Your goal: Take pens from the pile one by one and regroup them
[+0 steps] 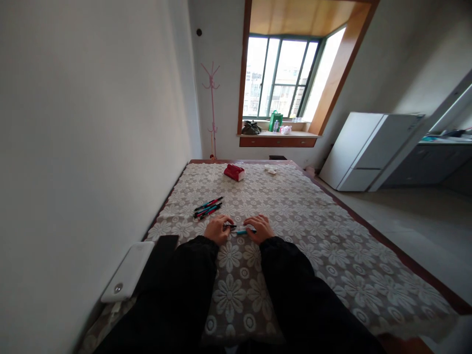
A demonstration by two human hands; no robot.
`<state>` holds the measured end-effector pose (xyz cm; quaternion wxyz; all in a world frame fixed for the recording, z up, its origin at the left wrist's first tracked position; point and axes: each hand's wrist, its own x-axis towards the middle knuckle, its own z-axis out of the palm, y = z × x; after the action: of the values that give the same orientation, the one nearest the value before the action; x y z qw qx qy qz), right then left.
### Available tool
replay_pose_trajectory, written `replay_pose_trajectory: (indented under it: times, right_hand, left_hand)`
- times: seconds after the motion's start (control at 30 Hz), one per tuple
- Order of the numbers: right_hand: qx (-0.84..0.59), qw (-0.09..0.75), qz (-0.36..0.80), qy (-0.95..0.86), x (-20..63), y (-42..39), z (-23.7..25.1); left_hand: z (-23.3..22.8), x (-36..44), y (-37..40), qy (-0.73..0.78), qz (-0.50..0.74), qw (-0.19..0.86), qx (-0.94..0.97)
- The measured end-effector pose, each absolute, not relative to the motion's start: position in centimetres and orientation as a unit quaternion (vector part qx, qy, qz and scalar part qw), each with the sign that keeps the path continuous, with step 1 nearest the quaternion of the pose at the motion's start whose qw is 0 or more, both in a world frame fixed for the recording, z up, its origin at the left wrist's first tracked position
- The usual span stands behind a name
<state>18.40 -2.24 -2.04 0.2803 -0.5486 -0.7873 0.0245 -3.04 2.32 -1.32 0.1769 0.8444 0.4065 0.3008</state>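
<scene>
Both my hands rest on a table covered with a floral lace cloth (295,221). My left hand (218,229) is closed around the dark end of a pen. My right hand (260,227) grips the other end, where the teal barrel of the pen (242,231) shows between the two hands. The pen lies level just above the cloth. A small pile of several pens (207,207), red, teal and black, lies on the cloth just beyond my left hand. My black sleeves cover both forearms.
A red case (234,172) and a small white object (271,169) lie at the table's far end. A white power bank (128,272) sits at the near left edge by the wall. A white cabinet (363,150) stands at the right, a windowsill with bags beyond.
</scene>
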Motion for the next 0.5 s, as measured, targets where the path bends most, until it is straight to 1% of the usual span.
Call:
replay_pose_trajectory:
  times: [0.13,0.33,0.5]
  right_hand:
    - [-0.495,0.266,0.04,-0.826,18.41,-2.12,-2.43]
    - [-0.539,0.276,0.028,-0.795,18.46,-1.97,-2.88]
    - [-0.516,0.272,0.039,-0.812,18.32,-2.22,-2.36]
  left_hand:
    - [-1.46,-3.13,2.38,0.41,0.28,0.177,0.85]
    - [-1.64,-3.07,2.53,0.409,0.277,0.178,0.851]
    - [-1.67,-3.05,2.65,0.42,0.27,0.182,0.847]
